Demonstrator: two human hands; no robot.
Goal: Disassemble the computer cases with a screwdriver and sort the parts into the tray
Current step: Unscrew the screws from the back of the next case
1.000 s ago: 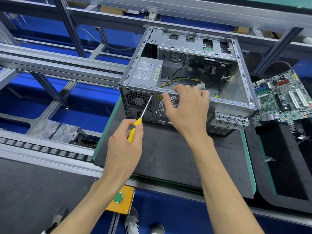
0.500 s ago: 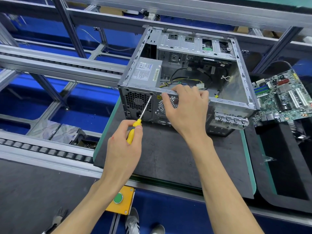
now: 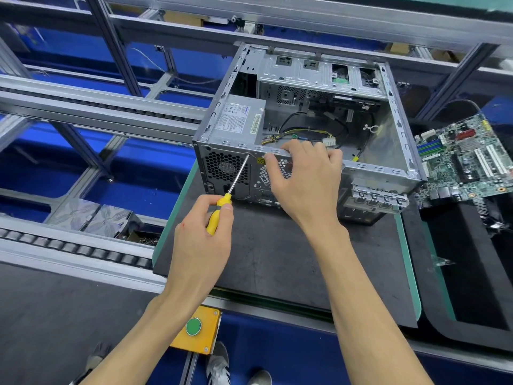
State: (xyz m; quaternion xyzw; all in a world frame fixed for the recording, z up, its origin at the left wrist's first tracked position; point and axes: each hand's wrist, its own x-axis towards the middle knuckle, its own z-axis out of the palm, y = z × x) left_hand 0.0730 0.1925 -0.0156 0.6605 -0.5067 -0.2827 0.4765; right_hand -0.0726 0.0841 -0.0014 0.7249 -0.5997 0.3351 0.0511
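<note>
An open silver computer case point(image 3: 394, 129) lies on its side on a dark mat point(image 3: 266, 262). Inside at the left sits the grey power supply point(image 3: 238, 118), with a bundle of yellow and black cables point(image 3: 302, 134) beside it. My left hand point(image 3: 202, 240) grips a yellow-handled screwdriver point(image 3: 219, 212); its metal shaft runs up to a screw at the top right corner of the fan grille point(image 3: 222, 168) on the case's rear panel. My right hand point(image 3: 308, 176) grips the upper edge of that rear panel, fingers curled over the rim.
A green motherboard point(image 3: 466, 159) lies to the right of the case on a black tray point(image 3: 477, 273). A yellow box with a green button point(image 3: 197, 329) sits below the mat's front edge. Roller conveyor rails point(image 3: 72, 248) and aluminium frame bars point(image 3: 100, 104) run along the left.
</note>
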